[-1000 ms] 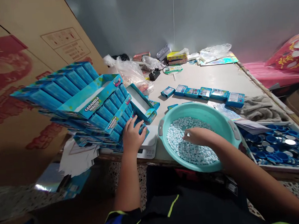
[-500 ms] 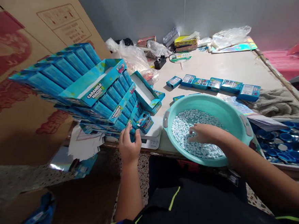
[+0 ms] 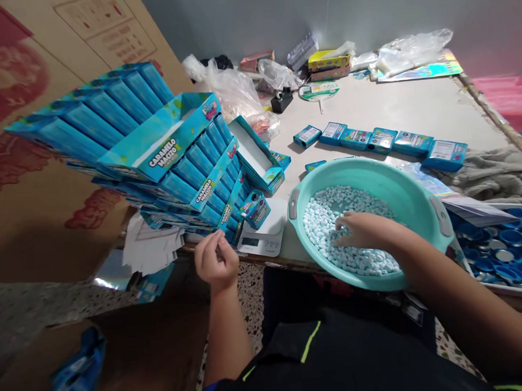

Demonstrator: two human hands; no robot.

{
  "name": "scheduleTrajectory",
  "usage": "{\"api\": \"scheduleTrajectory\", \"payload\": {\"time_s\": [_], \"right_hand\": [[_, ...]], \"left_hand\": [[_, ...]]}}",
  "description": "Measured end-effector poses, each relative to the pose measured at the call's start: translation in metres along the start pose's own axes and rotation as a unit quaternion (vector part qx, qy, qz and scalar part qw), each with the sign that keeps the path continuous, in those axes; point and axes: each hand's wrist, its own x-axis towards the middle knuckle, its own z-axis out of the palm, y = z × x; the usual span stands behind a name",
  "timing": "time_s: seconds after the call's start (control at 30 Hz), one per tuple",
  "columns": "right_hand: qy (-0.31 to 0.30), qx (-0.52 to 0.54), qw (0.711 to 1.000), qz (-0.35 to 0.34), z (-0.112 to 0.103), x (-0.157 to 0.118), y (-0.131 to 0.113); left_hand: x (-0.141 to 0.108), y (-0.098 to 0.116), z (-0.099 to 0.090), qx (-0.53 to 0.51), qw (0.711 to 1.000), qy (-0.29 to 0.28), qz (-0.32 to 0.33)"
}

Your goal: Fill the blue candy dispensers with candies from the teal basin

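Observation:
In the turquoise basin (image 3: 403, 185), a heap of small pale-blue candies (image 3: 359, 260) lies under my right hand (image 3: 362, 230). Its fingers are curled with the tips down among the candies. My left hand (image 3: 216, 261) is closed, fingertips drawn to the thumb, just in front of the table edge; what it may hold is hidden. Beyond it stands a white kitchen scale (image 3: 268, 242) with a small blue candy box (image 3: 256, 210) on its plate. Stacked display trays (image 3: 164, 157) full of blue boxes rise to the left of the scale.
An empty blue display tray (image 3: 258, 154) leans behind the scale. Several blue boxes (image 3: 356, 139) form a row behind the basin. To the right are a grey cloth (image 3: 496, 176) and a bin of blue lids (image 3: 511, 255). A large cardboard carton (image 3: 40, 175) stands left.
My left hand has drawn back from the stacked trays beside the scale, and its fingers have curled closed. My right hand stays in the candies. The view has shifted slightly.

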Motion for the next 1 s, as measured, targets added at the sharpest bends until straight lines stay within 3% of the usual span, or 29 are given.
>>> {"api": "scheduleTrajectory", "payload": {"time_s": [0.13,0.27,0.5,0.6,0.8,1.0], "right_hand": [[-0.018,-0.011,1.0,-0.022,0.0,0.0,0.0],[-0.032,-0.013,0.999,-0.028,0.002,0.001,-0.001],[-0.069,-0.001,0.998,-0.008,0.008,0.007,-0.001],[-0.086,0.01,0.996,0.009,0.008,0.008,-0.001],[-0.094,0.044,0.995,0.014,0.013,0.006,0.001],[-0.112,0.079,0.99,0.017,0.021,0.009,0.006]], "left_hand": [[-0.02,-0.028,-0.016,0.05,0.996,0.012,-0.075],[-0.045,-0.052,-0.024,0.068,0.976,0.005,-0.209],[-0.072,-0.092,-0.006,0.085,0.92,0.108,-0.367],[-0.082,-0.1,0.007,0.072,0.912,0.1,-0.392],[-0.108,-0.096,0.031,0.072,0.91,0.087,-0.399],[-0.121,-0.1,0.033,0.105,0.918,0.076,-0.374]]}}
